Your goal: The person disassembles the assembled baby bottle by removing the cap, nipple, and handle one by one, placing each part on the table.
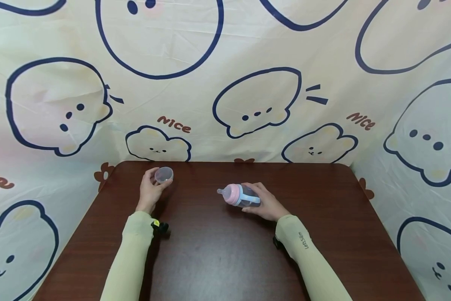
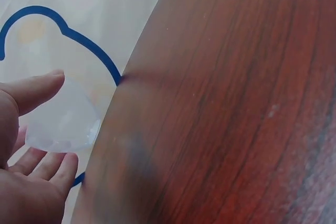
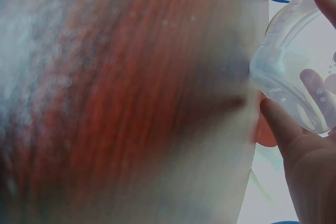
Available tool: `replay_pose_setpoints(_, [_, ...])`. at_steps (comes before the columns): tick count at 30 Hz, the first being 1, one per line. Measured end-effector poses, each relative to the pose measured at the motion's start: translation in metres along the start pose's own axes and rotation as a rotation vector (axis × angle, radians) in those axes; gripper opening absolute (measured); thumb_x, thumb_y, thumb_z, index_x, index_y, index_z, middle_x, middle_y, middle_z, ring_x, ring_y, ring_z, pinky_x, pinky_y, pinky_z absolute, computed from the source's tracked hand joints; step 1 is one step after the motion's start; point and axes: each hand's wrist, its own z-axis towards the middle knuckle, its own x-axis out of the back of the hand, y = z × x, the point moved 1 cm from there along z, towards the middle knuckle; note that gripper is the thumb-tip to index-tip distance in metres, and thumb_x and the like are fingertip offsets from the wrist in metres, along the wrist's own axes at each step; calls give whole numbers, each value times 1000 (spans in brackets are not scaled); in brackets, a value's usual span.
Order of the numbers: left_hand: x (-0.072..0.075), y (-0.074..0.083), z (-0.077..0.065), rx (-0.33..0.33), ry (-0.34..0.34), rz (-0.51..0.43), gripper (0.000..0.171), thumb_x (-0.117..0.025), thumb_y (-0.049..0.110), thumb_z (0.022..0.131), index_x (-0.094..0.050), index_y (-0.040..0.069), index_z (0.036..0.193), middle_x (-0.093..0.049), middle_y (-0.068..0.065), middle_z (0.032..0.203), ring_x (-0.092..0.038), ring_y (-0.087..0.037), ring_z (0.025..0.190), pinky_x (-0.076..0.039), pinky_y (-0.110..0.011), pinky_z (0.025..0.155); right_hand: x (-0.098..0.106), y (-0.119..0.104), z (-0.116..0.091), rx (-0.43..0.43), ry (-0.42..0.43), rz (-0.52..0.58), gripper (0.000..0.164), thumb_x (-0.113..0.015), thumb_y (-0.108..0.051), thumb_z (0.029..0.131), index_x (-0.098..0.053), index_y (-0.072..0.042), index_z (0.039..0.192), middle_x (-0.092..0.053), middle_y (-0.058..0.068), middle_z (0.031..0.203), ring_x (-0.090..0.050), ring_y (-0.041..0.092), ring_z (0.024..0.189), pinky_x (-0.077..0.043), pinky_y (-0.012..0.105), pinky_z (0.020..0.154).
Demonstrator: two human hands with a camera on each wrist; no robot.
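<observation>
My left hand (image 1: 150,193) grips a small clear cup-shaped plastic cover (image 1: 164,174) near the table's back left. In the left wrist view, thumb and fingers lie on either side of the cover (image 2: 63,121). Right of it, my right hand (image 1: 264,202) holds a baby bottle (image 1: 238,195) lying tilted on its side, its pale nipple pointing left. The bottle has a pink collar, a light blue handle and a see-through body. Seen from the right wrist, fingers wrap the clear, marked bottle body (image 3: 283,61); its nipple end is out of that view.
Both hands are over a dark brown wooden table (image 1: 210,242). A pale cloth (image 1: 195,100) printed with blue-outlined cartoon animals hangs behind the table and along both sides. A small dark device (image 1: 160,227) sits at the left wrist.
</observation>
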Motion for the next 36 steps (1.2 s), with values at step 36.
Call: replay_pose_setpoints(36, [9,-14,0,39,12,12,81,-78,13,93,-30,10,158,-34,-21,161,-40,-37,149,-40,-52,119,0,-1,0,3,-8,-3,86,-91,-34,81,-41,-56,148,-45,-1,141,-46,32,134,-46,62,110])
